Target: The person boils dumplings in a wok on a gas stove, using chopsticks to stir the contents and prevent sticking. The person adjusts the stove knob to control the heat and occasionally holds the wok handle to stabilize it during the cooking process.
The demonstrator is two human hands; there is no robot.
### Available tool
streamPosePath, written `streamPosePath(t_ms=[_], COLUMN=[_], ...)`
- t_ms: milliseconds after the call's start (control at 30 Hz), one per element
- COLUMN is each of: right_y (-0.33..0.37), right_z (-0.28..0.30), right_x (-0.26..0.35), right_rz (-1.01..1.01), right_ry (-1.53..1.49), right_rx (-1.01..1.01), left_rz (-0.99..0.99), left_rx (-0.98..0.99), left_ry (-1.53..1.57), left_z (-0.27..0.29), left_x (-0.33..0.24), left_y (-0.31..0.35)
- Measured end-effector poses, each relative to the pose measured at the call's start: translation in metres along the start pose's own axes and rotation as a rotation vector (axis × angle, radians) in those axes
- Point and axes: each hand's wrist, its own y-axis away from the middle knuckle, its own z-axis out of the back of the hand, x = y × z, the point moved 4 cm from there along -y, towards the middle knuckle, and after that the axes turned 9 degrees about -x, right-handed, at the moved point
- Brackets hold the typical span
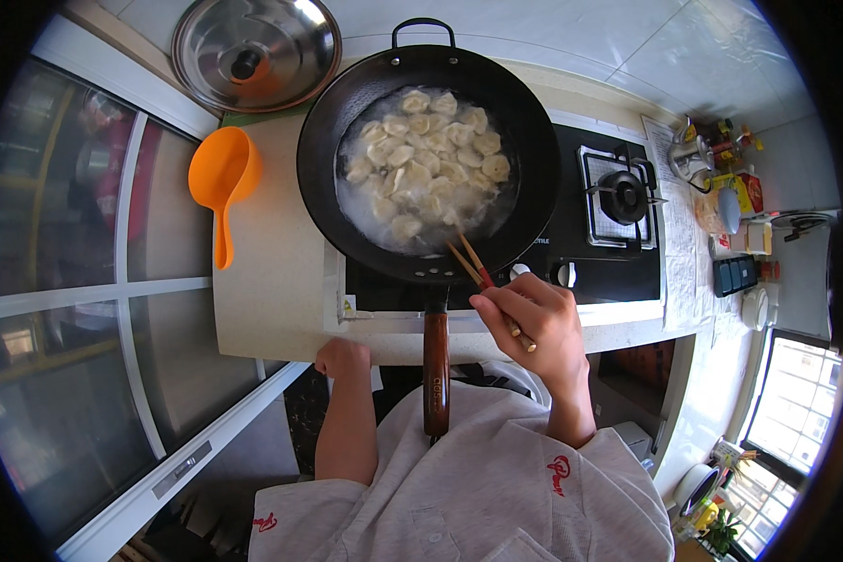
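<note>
My right hand (539, 328) is closed around a pair of chopsticks (484, 273), wooden with red parts. Their tips reach down into the near side of a black wok (323, 187), at the water's edge. Many pale dumplings (431, 164) float in cloudy, steaming water, crowded toward the middle. The wok's brown wooden handle (436, 375) points back at me, over the counter's front edge. My left hand (344, 356) is curled into a fist at that edge, left of the handle. No object shows in it, though its fingers are partly turned away.
An orange ladle-shaped scoop (223, 173) lies on the counter at the left. Behind it a metal lid (253, 56) with a black knob leans near the wall. Right of the wok is a bare gas burner (625, 195). Jars and packages (721, 211) stand farther right. A glass sliding door (66, 206) borders the left.
</note>
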Motion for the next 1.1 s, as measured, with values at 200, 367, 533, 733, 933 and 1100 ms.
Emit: streamPosePath(t_ms=[200,367,533,733,933,1100], right_y=[-0.001,-0.004,-0.005,-0.005,-0.003,-0.004], right_z=[0.004,0.006,0.006,0.006,0.012,0.026], right_x=[-0.004,-0.004,-0.005,-0.004,-0.003,0.003], right_rz=[-0.034,-0.058,-0.054,-0.042,-0.004,0.045], right_ry=[0.007,-0.016,-0.006,0.001,0.009,-0.038], right_rx=[0.008,-0.002,0.001,0.004,-0.042,-0.121], left_rz=[-0.027,0.005,-0.039,-0.038,-0.049,-0.051], left_rx=[0.059,0.04,0.005,0.043,0.034,0.023], left_ry=[-0.037,-0.009,-0.04,-0.051,-0.066,-0.09], left_z=[-0.004,-0.014,-0.003,-0.004,0.002,-0.003], left_x=[0.001,0.002,0.0,0.001,0.001,0.0], left_y=[-0.002,-0.01,0.0,-0.001,0.003,0.001])
